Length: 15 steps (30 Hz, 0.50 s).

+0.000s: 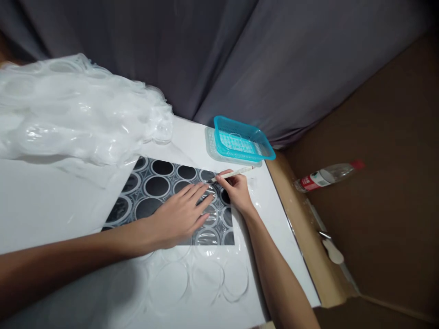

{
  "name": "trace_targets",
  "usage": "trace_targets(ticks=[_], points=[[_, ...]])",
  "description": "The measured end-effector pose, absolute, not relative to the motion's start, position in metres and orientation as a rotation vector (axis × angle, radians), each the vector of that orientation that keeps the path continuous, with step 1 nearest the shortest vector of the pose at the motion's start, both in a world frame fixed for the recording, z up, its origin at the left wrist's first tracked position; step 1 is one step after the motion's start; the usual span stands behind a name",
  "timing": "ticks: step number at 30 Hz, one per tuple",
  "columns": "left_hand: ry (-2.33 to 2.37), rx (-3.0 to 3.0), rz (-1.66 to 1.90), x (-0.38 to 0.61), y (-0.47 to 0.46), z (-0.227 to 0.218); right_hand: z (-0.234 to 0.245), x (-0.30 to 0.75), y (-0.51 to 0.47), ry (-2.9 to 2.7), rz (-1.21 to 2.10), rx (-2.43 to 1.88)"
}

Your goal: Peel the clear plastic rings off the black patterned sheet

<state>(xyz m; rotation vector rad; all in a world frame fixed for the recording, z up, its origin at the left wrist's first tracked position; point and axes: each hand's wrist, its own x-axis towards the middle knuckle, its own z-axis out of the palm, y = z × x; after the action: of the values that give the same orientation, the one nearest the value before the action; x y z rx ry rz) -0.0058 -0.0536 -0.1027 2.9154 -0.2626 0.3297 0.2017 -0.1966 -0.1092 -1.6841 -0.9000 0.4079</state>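
Note:
A dark patterned sheet (147,208) with rows of black circles in pale rings lies on the white table, under clear plastic film. My left hand (185,212) rests flat over the middle of it, fingers spread. My right hand (236,189) pinches a thin white pen-like tool (242,171) near its tip, at the sheet's upper right. The tip points left, close to one of the circles. The clear plastic film (206,276) carries round outlines and stretches past the sheet toward me.
A big heap of clear plastic (78,109) covers the table's back left. A blue basket (240,141) stands at the back right. Beyond the table's right edge are a bottle with a red cap (329,177) and a small white-handled object (332,252). A grey curtain (192,55) hangs behind.

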Motion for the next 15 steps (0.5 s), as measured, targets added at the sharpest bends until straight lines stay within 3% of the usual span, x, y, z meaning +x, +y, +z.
trace_targets(ticks=[15], points=[[-0.257,2.853,0.321,-0.008,-0.050,-0.104,-0.091,0.193,-0.202,-1.053,0.382,-1.816]])
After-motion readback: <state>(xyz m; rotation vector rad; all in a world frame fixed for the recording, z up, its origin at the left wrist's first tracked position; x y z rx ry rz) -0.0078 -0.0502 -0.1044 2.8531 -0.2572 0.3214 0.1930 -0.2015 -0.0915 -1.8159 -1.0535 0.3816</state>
